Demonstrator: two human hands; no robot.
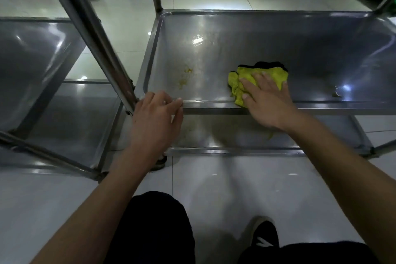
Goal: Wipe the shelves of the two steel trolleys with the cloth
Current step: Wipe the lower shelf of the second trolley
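Head: steel shelf (267,34) stained, glossy tile floor (225,188).

Bare forearms, no sleeves — black trousers (154,227), black shoe (264,234) with white sole and stripe.

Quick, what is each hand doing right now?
Left hand: fingers curled over the shelf's front rim, gripping it.
Right hand: open, flat, pressing the yellow cloth onto the shelf.

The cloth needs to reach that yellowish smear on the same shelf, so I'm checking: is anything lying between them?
Nothing visible. The cloth lies under the right hand, and only bare steel shelf separates it from the smear. The left hand grips the near rim, off that path.
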